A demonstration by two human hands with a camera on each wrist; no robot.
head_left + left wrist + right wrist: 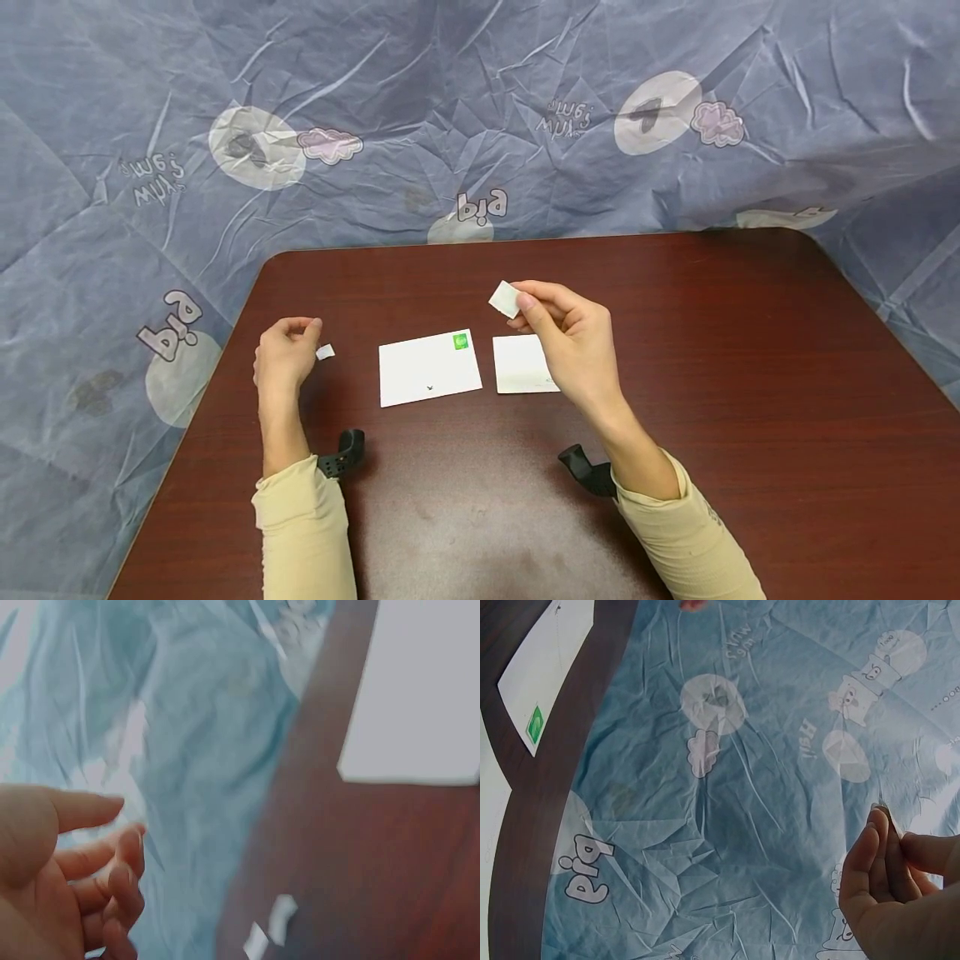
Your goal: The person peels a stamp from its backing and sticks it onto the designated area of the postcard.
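My right hand (573,346) is raised over the table and pinches a small whitish paper square (504,299) between thumb and fingers. In the right wrist view that square shows only as a thin edge at the fingertips. Below it lies a white envelope (522,367), its right part hidden by the hand. To its left is another white envelope (430,368) with a green stamp (461,341) at its top right corner. At the left, my left hand (75,877) has loosely bent fingers with nothing between thumb and forefinger. Small white paper scraps (281,919) appear beside it.
The dark red-brown tabletop (465,500) ends at a rounded far edge. A wrinkled blue-grey printed sheet (420,108) hangs behind it and along both sides. Black wrist mounts (345,454) stick out inward from both forearms.
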